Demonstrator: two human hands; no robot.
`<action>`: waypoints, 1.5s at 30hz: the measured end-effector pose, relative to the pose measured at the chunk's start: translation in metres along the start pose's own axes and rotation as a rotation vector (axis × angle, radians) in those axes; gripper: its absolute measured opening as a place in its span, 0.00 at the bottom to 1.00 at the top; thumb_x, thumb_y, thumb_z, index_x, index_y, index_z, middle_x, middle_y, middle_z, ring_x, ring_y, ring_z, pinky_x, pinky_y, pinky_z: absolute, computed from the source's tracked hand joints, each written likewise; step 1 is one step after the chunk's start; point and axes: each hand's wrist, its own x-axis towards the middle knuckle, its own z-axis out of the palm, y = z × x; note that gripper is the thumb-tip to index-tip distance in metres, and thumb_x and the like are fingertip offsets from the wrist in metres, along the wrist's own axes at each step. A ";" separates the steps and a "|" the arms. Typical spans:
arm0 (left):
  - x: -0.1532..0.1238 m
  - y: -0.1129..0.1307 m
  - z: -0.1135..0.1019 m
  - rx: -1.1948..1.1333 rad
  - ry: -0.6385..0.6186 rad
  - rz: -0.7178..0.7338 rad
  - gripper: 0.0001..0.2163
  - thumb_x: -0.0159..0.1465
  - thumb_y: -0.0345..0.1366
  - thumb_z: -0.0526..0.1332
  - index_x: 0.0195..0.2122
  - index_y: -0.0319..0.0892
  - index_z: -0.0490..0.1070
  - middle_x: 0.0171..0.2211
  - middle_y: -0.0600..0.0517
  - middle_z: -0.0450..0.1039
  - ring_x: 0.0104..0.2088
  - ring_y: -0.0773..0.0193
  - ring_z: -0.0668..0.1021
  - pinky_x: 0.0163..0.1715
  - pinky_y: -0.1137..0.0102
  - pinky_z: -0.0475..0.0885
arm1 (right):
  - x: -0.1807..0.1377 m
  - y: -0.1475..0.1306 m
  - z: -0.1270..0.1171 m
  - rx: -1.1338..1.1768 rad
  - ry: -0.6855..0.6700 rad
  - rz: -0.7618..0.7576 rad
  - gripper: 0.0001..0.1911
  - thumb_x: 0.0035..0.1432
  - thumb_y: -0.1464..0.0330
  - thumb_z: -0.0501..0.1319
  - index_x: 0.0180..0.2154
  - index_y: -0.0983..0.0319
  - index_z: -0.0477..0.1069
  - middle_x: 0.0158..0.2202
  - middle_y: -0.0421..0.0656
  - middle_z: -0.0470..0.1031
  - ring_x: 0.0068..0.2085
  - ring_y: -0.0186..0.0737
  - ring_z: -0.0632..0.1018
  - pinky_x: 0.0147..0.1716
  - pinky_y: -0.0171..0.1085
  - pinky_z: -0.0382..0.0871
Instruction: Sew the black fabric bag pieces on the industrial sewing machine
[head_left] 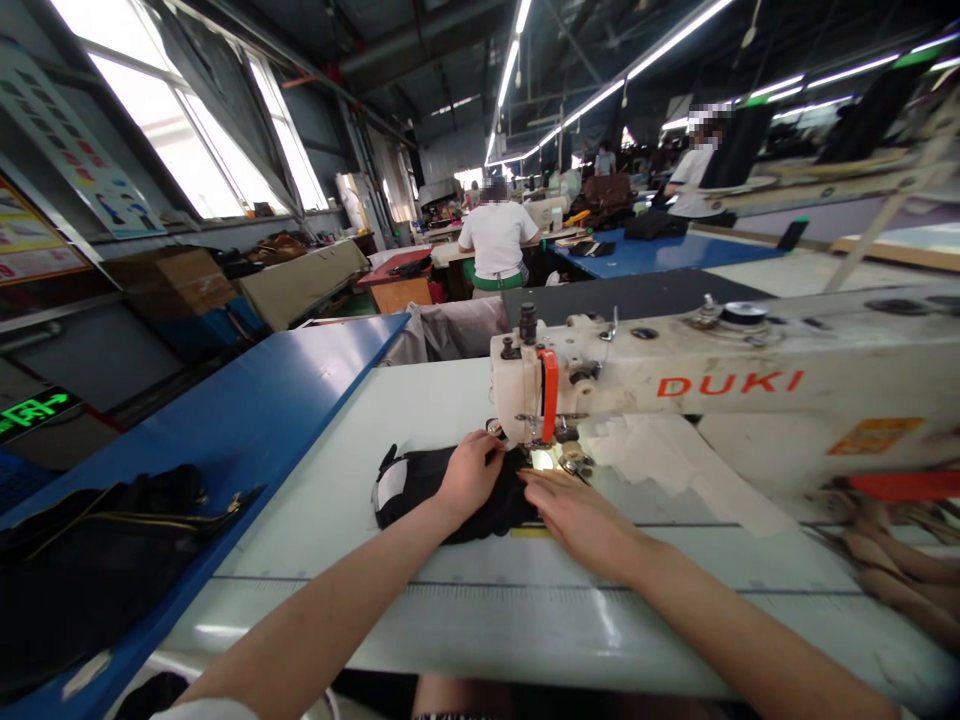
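The cloth point(424, 478) is black, its patch point(391, 482) whitish. The machine point(622, 350) is off-white, with orange-red lettering point(730, 384), an orange-red strip point(550, 395) and a yellow-orange label point(876, 436). The surface point(330, 560) is pale green, patterned with a dark ruler scale point(525, 591); the side surface point(247, 410) is plain blue. The pile point(82, 570) on it is black with gold lines, as far as the dim view shows. The sheets point(664, 455) are white, the arrow point(58, 400) bright green.

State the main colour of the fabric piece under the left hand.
The fabric piece is mainly black, with a pale patch; see the head view.
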 end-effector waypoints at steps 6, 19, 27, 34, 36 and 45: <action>-0.008 -0.011 -0.020 0.118 -0.169 0.474 0.10 0.66 0.29 0.50 0.40 0.40 0.71 0.42 0.47 0.74 0.51 0.60 0.70 0.53 0.60 0.67 | 0.000 -0.002 0.000 -0.009 0.000 -0.011 0.18 0.56 0.81 0.50 0.46 0.66 0.68 0.53 0.51 0.70 0.56 0.43 0.67 0.56 0.45 0.59; 0.001 -0.006 -0.030 0.333 -0.315 0.766 0.11 0.68 0.31 0.50 0.45 0.40 0.71 0.47 0.46 0.73 0.50 0.60 0.71 0.54 0.62 0.66 | -0.013 -0.019 0.004 -0.048 0.015 0.056 0.18 0.54 0.82 0.52 0.45 0.66 0.68 0.49 0.51 0.72 0.53 0.45 0.70 0.55 0.46 0.61; 0.007 0.006 -0.037 0.431 -0.435 0.866 0.09 0.66 0.30 0.53 0.44 0.39 0.71 0.43 0.47 0.75 0.47 0.59 0.74 0.48 0.65 0.68 | -0.018 -0.028 0.003 -0.047 0.001 0.117 0.19 0.54 0.82 0.52 0.47 0.67 0.69 0.55 0.53 0.69 0.56 0.45 0.68 0.56 0.46 0.60; 0.008 0.015 -0.030 0.513 -0.423 0.851 0.07 0.66 0.29 0.54 0.38 0.38 0.72 0.36 0.47 0.76 0.41 0.59 0.73 0.44 0.65 0.67 | -0.018 -0.031 0.003 -0.060 -0.014 0.123 0.20 0.53 0.82 0.52 0.47 0.68 0.69 0.54 0.55 0.69 0.55 0.47 0.69 0.56 0.47 0.61; 0.006 0.019 -0.026 0.575 -0.407 0.829 0.07 0.65 0.28 0.55 0.34 0.38 0.71 0.32 0.47 0.74 0.39 0.57 0.73 0.42 0.64 0.67 | -0.019 -0.030 0.003 -0.059 -0.005 0.121 0.19 0.53 0.82 0.52 0.47 0.67 0.68 0.55 0.54 0.68 0.56 0.46 0.68 0.56 0.47 0.61; 0.002 0.026 -0.016 0.622 -0.415 0.701 0.06 0.64 0.29 0.57 0.29 0.38 0.69 0.29 0.49 0.72 0.36 0.58 0.72 0.39 0.64 0.66 | -0.020 -0.029 0.005 -0.059 -0.004 0.119 0.19 0.55 0.81 0.52 0.48 0.68 0.68 0.56 0.55 0.67 0.57 0.47 0.67 0.57 0.46 0.60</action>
